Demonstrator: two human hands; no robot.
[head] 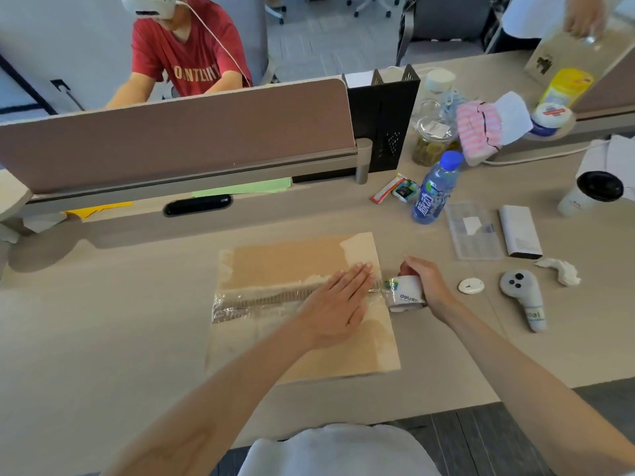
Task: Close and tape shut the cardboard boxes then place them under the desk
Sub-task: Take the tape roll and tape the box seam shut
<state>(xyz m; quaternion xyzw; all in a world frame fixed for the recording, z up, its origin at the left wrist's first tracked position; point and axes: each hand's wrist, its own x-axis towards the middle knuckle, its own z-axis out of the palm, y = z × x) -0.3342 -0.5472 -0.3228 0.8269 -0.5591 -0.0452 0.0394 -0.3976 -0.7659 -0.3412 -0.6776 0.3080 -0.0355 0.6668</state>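
Cardboard box (292,262) lies low and flat near the front edge of the tabletop (137,321), straight ahead of the person, flaps down. Clear tape strip (254,302) runs along the centre seam from the left edge toward the right and looks wrinkled along its left half. Left hand (338,304): grip not closed, fingers straight and pressed together, palm flat on the tape at the right part of the seam. Right hand (427,281): grip curled round a white tape dispenser (405,293) just off the box's right edge, with a short run of tape stretched between the dispenser and the left fingertips. Step in hand, by judgement: finishing 1 strip over the seam, cut not yet made. To do it well, hold the left palm firm so the laid tape does not lift, carry the dispenser over the right edge and down the side wall so the end wraps, then tilt the blade into the tape and snap it with a short twist rather than a long pull. Smooth from the middle outward to press out the ripples; a 2nd strip may be wanted if the wrinkled part has not bonded. Risk: a hard pull could slide the box or peel the strip. Water bottle (434,188) and grey controller (522,297) sit well apart to the right. Space under the desk is not in view.
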